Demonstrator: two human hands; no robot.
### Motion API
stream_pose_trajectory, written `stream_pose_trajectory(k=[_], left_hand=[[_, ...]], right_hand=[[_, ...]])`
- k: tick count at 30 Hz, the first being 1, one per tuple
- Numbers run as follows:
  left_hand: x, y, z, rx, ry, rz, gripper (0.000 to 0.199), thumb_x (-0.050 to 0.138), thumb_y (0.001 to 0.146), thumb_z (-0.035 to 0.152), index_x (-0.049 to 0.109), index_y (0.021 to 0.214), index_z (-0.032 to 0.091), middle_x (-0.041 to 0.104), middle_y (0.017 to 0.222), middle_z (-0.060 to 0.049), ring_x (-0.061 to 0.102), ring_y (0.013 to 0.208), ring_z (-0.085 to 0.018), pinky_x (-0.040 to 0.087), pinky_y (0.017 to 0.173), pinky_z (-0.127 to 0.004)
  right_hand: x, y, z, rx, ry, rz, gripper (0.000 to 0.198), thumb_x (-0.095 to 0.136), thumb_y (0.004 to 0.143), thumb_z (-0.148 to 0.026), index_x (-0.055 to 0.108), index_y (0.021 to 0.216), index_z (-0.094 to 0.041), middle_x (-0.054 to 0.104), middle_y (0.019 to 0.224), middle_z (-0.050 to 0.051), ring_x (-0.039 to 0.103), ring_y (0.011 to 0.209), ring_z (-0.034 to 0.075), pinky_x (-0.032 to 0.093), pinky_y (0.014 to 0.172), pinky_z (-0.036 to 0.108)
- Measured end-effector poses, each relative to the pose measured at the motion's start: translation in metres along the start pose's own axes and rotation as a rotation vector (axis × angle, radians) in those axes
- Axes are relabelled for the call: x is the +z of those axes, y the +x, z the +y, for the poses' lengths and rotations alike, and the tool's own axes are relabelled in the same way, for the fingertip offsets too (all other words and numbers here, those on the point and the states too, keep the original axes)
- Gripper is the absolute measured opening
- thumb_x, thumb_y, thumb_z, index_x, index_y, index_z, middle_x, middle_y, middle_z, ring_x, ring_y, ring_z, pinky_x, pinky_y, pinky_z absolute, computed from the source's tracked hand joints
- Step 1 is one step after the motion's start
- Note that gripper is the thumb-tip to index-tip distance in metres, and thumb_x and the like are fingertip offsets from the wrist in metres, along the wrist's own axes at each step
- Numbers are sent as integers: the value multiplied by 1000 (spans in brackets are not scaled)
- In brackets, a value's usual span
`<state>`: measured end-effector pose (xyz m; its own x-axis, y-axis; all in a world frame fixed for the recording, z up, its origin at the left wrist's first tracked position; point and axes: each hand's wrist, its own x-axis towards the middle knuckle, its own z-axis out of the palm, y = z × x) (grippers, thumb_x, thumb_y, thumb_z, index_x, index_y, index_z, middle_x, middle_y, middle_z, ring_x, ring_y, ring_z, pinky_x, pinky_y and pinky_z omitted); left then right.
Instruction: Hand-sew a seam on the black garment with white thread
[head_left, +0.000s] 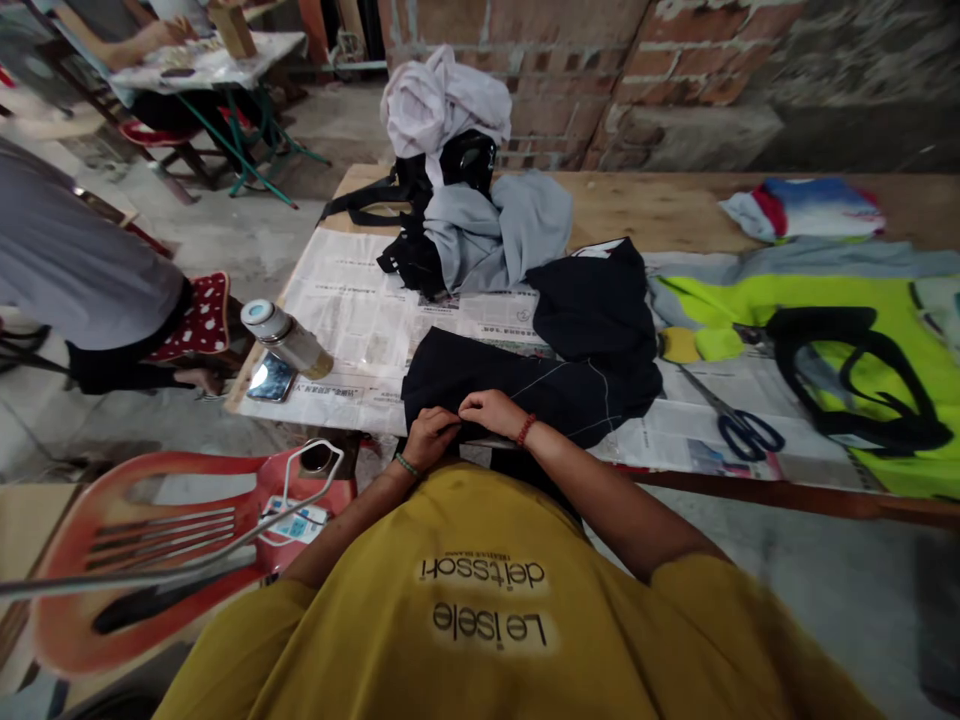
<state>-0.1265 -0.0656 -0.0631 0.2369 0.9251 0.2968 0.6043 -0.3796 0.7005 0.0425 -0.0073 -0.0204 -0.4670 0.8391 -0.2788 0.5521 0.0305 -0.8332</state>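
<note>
A dark navy piece of clothing (pixel 517 385) with thin white stitch lines lies across the newspaper, its near edge at the table's front. My left hand (pixel 431 437), with a green bead bracelet at the wrist, is closed on that edge. Close beside it, my right hand (pixel 495 412), wearing a red bead bracelet, pinches the same cloth, fingertips almost touching the left ones. Whether a needle sits between the fingers is too small to make out. More of the dark garment (pixel 600 300) is bunched behind to the right.
Scissors (pixel 739 425) and a neon yellow garment (pixel 832 290) with black straps lie right. Behind are a grey cloth (pixel 502 230) and a white bundle (pixel 446 105). A bottle (pixel 289 338) and phone (pixel 270 378) stand near the left edge. A red chair (pixel 172 470) is at left; people sit beyond.
</note>
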Motion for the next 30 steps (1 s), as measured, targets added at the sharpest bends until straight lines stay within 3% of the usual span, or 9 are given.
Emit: stream_pose_trajectory(k=[6,10,16,20,23,30], left_hand=[[-1,0,1,14,-9,-4,10,58,83,21,67,84,20,66,80,-2,58,76,-13,43,74,-28],[-1,-1,0,46,-29,24,10,57,84,21,67,86,19,66,80,-2,58,75,-13,43,73,-27],[0,1,-2,-21,-25,16,11,60,81,21,67,90,20,67,83,-3,59,78,-14,45,75,-28],[1,2,-3,-45,-64,22,13,59,80,19,66,92,19,67,85,-4,59,80,-15,47,75,-28],[0,2,-4,-50,-86,-1,12,57,81,19,66,89,20,66,83,-3,59,78,-14,47,75,-28],[-3,4,-10,-33,-156,7,11,56,83,23,66,84,18,63,78,-2,57,74,-13,47,68,-25]], right_hand=[[-1,7,4,41,77,-67,16,63,69,-19,73,82,-19,70,81,0,62,78,14,45,73,22],[-2,8,5,93,88,-113,13,62,71,-20,72,78,-17,69,73,-1,60,70,12,43,68,21],[5,-1,-3,-60,-7,83,12,55,77,-18,67,75,-15,66,73,-1,56,69,10,40,67,19],[10,-1,-7,-139,-9,144,12,52,77,-16,64,75,-16,65,75,-1,56,71,9,40,70,20],[10,5,-7,-89,63,148,8,53,75,-15,60,71,-16,62,68,-2,55,65,8,41,66,19],[19,16,-9,128,477,191,8,52,72,-10,52,66,-15,56,56,-4,49,49,5,40,52,16]])
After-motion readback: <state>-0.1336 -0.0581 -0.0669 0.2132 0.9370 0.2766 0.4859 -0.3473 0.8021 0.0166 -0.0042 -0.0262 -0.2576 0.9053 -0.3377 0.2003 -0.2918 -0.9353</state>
